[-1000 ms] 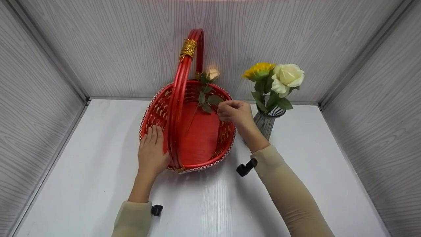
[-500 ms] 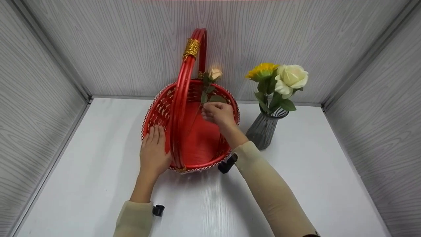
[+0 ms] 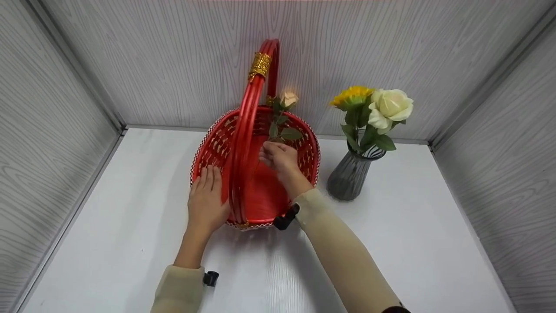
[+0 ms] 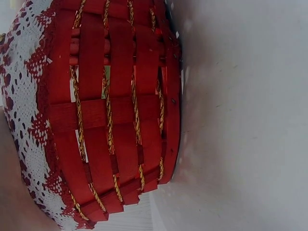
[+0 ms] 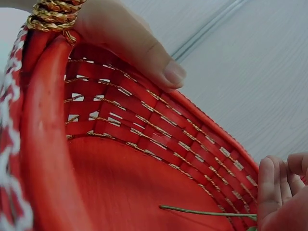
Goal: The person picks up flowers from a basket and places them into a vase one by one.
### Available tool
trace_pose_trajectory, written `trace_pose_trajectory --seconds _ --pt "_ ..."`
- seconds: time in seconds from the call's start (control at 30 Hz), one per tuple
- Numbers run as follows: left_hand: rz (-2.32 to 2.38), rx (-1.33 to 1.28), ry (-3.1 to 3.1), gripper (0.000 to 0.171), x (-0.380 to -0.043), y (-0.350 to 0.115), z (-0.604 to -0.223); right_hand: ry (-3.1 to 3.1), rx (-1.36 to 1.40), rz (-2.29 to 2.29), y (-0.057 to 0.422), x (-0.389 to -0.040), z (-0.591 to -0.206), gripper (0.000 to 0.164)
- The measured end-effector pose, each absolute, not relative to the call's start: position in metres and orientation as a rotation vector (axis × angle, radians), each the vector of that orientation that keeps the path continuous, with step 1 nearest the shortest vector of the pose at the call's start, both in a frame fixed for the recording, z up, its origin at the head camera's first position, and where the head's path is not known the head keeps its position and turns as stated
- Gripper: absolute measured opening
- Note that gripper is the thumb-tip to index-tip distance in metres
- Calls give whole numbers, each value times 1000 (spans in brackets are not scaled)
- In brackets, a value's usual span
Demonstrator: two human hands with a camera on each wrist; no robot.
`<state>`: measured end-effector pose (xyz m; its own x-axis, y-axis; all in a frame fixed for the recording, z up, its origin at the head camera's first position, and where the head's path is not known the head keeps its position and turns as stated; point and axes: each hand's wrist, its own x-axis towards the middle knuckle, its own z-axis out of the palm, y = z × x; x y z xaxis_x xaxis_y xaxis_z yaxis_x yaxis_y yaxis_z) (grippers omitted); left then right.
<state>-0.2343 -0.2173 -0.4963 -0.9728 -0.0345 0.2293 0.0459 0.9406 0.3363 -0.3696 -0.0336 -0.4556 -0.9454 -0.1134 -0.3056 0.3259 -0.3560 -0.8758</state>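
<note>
A red woven basket (image 3: 260, 208) with a tall handle (image 3: 247, 113) stands on the table. My left hand (image 3: 207, 206) rests on its left rim with straight fingers; the left wrist view shows the basket's outer side (image 4: 120, 115) and lace edging. Inside the basket, a peach rose (image 3: 288, 99) leans on the far rim, its stem slanting down to the floor. Over the basket, my right hand (image 3: 281, 161) pinches this stem just below the leaves; its fingers partly hide the contact. The bare stem end (image 5: 192, 210) shows in the right wrist view.
Right of the basket stands a grey glass vase (image 3: 349, 176) holding a yellow flower (image 3: 352, 98) and a white rose (image 3: 391, 108). Grey wood-grain walls (image 3: 182, 65) enclose the white table (image 3: 256, 278) at the back and both sides.
My right hand has moved left from the basket's right rim to the rose stem. My left hand stays on the rim. The whole head view has shifted slightly.
</note>
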Motion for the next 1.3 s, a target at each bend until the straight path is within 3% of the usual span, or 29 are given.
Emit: trace_pose_trajectory --seconds 0.37,0.57,0.83,1.1,1.3 --pt "-522 1 -2841 82 -234 -216 -499 1595 370 -2406 -44 -384 -465 16" --pt "-527 -5 -2846 84 -236 -214 -499 1636 408 -2382 -43 -392 -466 30" --pt "-510 -5 -2855 84 -234 -214 -500 1551 514 -2327 -43 -394 -476 18" --pt "-530 -16 -2830 85 -234 -215 -498 1538 568 -2281 -43 -398 -477 37" --pt "-538 -12 -2803 83 -232 -216 -497 1554 577 -2236 -45 -398 -478 39"
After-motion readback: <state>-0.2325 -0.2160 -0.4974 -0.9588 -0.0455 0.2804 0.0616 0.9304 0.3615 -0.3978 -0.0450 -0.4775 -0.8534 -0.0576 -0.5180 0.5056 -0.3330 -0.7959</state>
